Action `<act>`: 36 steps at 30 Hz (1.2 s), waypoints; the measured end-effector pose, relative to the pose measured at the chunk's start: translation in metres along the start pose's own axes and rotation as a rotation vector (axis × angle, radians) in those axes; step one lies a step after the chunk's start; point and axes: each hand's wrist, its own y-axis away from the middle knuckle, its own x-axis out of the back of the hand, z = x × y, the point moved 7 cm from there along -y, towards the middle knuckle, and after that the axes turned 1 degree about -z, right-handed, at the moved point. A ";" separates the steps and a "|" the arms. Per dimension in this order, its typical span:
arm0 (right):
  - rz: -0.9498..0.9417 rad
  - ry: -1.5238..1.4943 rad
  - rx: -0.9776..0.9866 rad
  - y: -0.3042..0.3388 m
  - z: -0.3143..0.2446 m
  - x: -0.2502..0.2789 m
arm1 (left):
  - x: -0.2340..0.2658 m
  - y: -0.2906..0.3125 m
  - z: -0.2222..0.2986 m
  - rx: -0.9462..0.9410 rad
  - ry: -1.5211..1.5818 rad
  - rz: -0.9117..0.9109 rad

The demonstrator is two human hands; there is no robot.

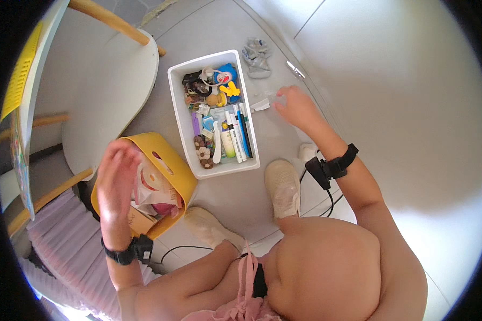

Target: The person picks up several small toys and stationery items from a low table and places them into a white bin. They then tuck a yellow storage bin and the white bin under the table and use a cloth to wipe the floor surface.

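Note:
My right hand [299, 108] is over the floor to the right of a white plastic box [177, 125]. Its fingers are curled together at the tips, and something faint and see-through seems to be at them, too unclear to name. A small white piece [261, 105] lies just left of those fingertips. My left hand [118, 174] hangs over a yellow bin [181, 166], its fingers smeared by motion. Markers [236, 134], a white-handled tool [217, 142], a yellow clip [231, 89] and dark hair ties [195, 84] sit in the box.
Crumpled grey plastic [257, 56] and a small silvery tube [295, 69] lie beyond the box. Packets [151, 184] fill the yellow bin. A white shelf with wooden legs [115, 69] stands at the left. My shoes [283, 190] and a black cable [333, 202] are close by.

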 end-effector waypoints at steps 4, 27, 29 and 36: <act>0.276 0.024 0.170 -0.040 -0.010 0.037 | 0.053 0.047 -0.002 -0.165 0.179 0.198; -0.070 -0.550 0.244 -0.032 -0.114 0.026 | 0.124 0.115 -0.049 -0.088 0.050 0.501; -0.118 -0.585 0.271 -0.035 -0.133 -0.003 | 0.124 0.109 -0.046 -0.085 0.044 0.486; -0.338 -0.367 0.297 -0.066 -0.167 -0.090 | 0.121 0.103 -0.048 -0.060 0.058 0.466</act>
